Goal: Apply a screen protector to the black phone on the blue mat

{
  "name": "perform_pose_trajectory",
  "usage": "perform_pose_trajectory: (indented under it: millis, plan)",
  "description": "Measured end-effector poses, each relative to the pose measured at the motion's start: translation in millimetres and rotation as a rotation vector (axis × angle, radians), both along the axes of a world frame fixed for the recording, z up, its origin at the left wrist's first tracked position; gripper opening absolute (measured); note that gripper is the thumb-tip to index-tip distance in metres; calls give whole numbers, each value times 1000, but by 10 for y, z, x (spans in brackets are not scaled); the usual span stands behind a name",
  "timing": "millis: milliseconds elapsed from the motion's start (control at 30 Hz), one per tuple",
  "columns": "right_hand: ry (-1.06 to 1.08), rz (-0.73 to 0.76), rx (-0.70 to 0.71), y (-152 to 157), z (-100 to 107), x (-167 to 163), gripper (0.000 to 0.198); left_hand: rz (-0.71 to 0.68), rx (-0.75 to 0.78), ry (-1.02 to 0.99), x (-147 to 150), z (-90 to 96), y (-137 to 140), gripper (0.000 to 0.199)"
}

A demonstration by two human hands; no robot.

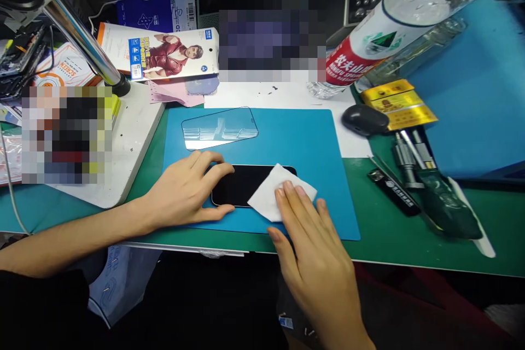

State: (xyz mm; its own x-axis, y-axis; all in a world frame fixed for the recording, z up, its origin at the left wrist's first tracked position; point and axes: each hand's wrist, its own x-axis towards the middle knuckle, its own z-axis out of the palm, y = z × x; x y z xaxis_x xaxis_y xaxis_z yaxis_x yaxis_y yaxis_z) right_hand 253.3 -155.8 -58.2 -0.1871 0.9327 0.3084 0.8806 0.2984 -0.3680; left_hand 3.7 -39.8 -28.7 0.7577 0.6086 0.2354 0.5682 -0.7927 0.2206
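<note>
Phone (pixel 240 187), black, on blue mat (pixel 305 142), green bench (pixel 500 224); left grip (pixel 184 188) closed on its left end; right grip (pixel 318 254) open, fingers flat on wipe (pixel 266 197) over phone; bottle (pixel 363 57), "NONGFU SPRING"; box (pixel 61 68), "SCREEN"

A phone workshop, shown by the phone (pixel 241 183), screen protector (pixel 221 128) and blue mat (pixel 301 136).

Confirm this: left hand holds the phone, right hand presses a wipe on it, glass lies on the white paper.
Wrong about the glass: the head view shows it lying on the blue mat. The left hand does hold the phone, and the right hand presses a wipe on it.
</note>
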Motion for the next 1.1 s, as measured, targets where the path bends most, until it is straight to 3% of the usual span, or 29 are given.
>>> perform_pose_trajectory:
  millis: [100,300,400,600,700,833,933,1100]
  plan:
    - [-5,13,7,-5,-3,25,62,7,-7,6,3,-3,-2,53]
    - [4,24,-61,419,-9,34,65,4,-15,-11,-4,11,13,55]
    - [23,18,-51,344,-10,53,66,9,-11,-7,-6,11,19,56]
    - [40,16,-20,-124,-10,105,67,8,-27,-8,-9,-5,2,53]
    - [38,28,-34,-66,-23,113,69,6,-42,-7,-10,-1,-3,53]
    - [48,51,-70,231,-35,100,69,4,-53,-16,-17,10,10,54]
    - [36,30,-18,328,-42,79,70,-3,-45,-24,-23,7,18,57]
    - [81,23,146,158,-78,106,70,0,-38,-15,-30,-13,16,58]
